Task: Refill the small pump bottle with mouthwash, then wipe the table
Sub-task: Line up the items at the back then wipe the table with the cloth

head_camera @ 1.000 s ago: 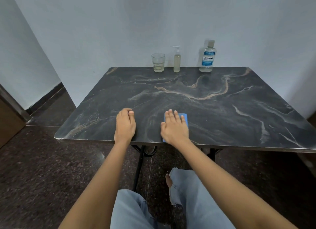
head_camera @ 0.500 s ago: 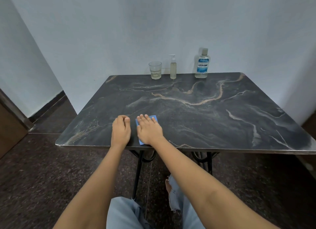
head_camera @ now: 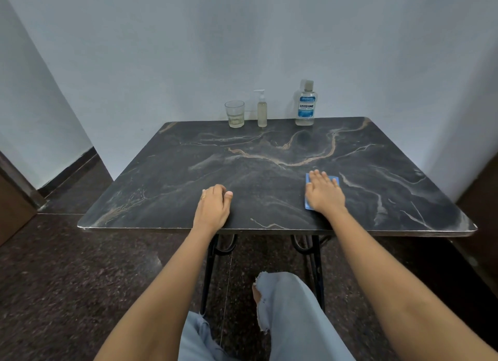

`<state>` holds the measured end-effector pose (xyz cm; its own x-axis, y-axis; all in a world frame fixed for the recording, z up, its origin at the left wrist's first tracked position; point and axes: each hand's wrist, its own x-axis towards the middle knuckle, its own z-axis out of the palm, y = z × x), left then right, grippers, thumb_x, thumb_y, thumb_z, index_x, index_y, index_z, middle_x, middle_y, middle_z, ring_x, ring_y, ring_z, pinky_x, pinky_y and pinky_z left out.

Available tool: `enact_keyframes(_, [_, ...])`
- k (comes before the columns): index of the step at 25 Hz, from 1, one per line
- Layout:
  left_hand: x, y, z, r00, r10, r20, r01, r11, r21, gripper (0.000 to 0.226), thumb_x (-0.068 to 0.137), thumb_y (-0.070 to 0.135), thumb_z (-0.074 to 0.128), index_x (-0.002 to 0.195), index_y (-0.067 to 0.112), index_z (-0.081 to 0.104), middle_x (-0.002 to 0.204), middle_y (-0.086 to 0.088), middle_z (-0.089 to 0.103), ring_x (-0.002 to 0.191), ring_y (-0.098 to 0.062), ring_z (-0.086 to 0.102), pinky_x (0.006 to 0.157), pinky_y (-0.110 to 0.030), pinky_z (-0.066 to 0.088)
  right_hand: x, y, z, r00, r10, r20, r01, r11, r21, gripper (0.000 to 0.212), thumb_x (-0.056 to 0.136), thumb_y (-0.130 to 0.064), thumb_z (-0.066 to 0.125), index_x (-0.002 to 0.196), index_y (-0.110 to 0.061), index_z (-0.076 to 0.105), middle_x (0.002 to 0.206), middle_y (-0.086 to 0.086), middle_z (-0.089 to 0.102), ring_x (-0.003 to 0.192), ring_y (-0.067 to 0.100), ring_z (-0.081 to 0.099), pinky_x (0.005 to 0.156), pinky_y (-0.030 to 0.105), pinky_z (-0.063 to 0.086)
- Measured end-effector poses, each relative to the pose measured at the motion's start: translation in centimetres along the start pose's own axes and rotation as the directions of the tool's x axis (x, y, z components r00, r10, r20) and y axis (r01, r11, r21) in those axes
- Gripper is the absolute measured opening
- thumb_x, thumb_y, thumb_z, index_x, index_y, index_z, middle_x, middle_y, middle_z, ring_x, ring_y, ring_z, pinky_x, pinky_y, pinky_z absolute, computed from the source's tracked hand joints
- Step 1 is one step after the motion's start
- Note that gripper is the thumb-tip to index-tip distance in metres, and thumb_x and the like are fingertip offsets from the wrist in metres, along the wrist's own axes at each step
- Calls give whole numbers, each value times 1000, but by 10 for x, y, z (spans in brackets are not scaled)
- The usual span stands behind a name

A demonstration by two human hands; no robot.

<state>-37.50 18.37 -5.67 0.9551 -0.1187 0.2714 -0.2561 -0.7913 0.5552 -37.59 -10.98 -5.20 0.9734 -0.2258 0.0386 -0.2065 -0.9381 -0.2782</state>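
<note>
Dark, marble-veined surface (head_camera: 269, 156) pushed up against a pale wall (head_camera: 242, 37), with a person sitting at its near edge.

The right grip (head_camera: 324, 195) lies flat, fingers straight and close together, palm pressing a blue cloth (head_camera: 307, 203) down onto the surface. The cloth shows only as a strip along the thumb side of that grip and a corner past the fingertips; the rest is hidden under the palm.

Well off to the left of it, the left grip (head_camera: 213, 208) rests near the front edge with its fingers curled under and the thumb tip poking out to the side, holding nothing. A thin ring (head_camera: 203, 198) sits on one of its fingers.

Far beyond both grips, along the back edge by the wall, three things stand upright in a row. Straight ahead of the right grip is the mouthwash bottle (head_camera: 304, 106), capped, with a blue label. To the left of that, a gap away, stands the small pump bottle (head_camera: 261, 112), pump head on and pale liquid inside. Just beside it, farther left, is a drinking glass (head_camera: 235, 114) with a little pale liquid at the bottom.

Below the grips, light ripped jeans (head_camera: 293, 315) show over a dark speckled floor (head_camera: 67, 280), with black metal legs (head_camera: 207, 269) under the surface.
</note>
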Motion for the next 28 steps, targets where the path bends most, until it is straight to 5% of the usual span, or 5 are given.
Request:
enact_keyframes(9, [3, 8, 12, 1000, 24, 13, -24, 1000, -13, 28, 102, 29, 41, 105, 5, 54, 107, -12, 58, 109, -32, 48, 104, -46, 35, -44, 120, -45, 966, 256, -33, -258, 965, -48, 54, 100, -26, 15, 153, -14, 15, 161, 0, 10, 148, 16, 7, 121, 38, 4])
enact_keyframes(14, [4, 9, 16, 999, 13, 44, -13, 1000, -2, 37, 103, 33, 37, 123, 5, 52, 125, -12, 56, 120, -31, 47, 105, -42, 35, -82, 109, -38, 931, 362, -51, -364, 930, -41, 56, 100, -30, 15, 153, -13, 10, 161, 1, 5, 148, 17, 2, 120, 39, 1])
enact_keyframes(22, [9, -1, 11, 998, -23, 58, 34, 978, -206, 41, 103, 41, 31, 122, 10, 51, 119, -5, 58, 114, -22, 51, 92, -34, 40, -64, -29, 6, 1000, 7, 27, -4, 995, -95, 56, 102, -33, 17, 153, -14, 6, 161, 1, 2, 149, 17, 0, 119, 37, -1])
enact_keyframes(28, [36, -47, -14, 996, -56, -67, 51, 996, -74, 38, 102, 37, 36, 114, 7, 54, 111, -13, 63, 107, -33, 55, 90, -45, 44, -47, -150, 47, 939, -334, 87, 339, 939, -54, 57, 102, -35, 18, 153, -14, 6, 161, 1, 4, 149, 18, -1, 120, 38, -1])
